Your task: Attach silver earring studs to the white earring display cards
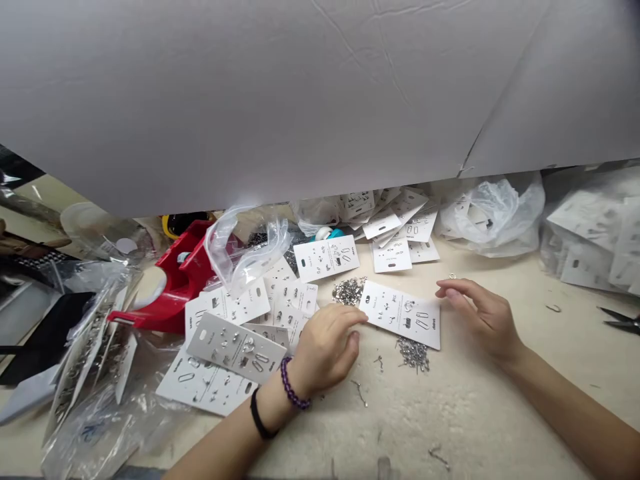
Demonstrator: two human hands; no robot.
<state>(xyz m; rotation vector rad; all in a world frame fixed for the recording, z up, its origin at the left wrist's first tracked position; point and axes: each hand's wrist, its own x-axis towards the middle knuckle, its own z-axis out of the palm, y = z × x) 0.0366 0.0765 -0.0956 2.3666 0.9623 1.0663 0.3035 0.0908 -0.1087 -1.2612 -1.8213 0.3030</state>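
Observation:
A white earring card (400,315) with several silver earrings and a hang hole lies flat between my two hands. My left hand (325,350) is at its left end, fingers bent with the thumb apart, the fingertips at or touching the card's edge. Beyond the card's right edge, my right hand (483,320) has its fingers stretched out and nothing visible in it. A tiny silver piece (453,275) shows just past its fingertips; whether it touches them I cannot tell. Small metal parts form one pile (414,355) partly under the card and another pile (349,291) behind it.
Filled cards (235,347) overlap at left, beside a red plastic holder (175,280). More cards (395,223) and a plastic bag (493,217) lie at the back. Black-bladed scissors or pliers (623,321) are at far right. A large white panel (300,100) hangs above.

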